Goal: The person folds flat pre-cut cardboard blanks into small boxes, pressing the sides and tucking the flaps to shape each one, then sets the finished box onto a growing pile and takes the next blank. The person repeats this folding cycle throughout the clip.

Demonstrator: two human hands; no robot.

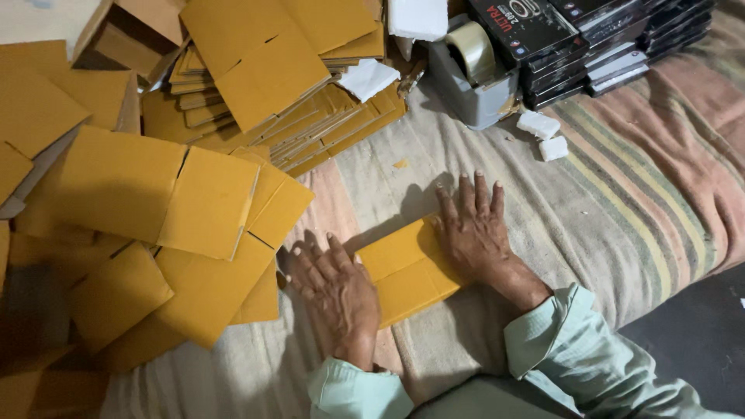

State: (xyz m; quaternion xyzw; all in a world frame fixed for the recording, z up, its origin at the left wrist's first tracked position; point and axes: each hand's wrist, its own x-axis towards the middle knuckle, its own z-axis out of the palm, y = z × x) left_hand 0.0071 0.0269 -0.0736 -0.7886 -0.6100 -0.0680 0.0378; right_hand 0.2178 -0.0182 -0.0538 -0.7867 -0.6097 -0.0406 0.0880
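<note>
Cardboard box blank (407, 271) lies flat, unfolded, on the striped mat (621, 194); left hand (337, 299) and right hand (473, 233), fingers spread, press its ends.

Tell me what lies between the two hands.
In the head view, a flat yellow cardboard box lies on the striped cloth between the left hand and the right hand; both hands rest on its ends.
</note>
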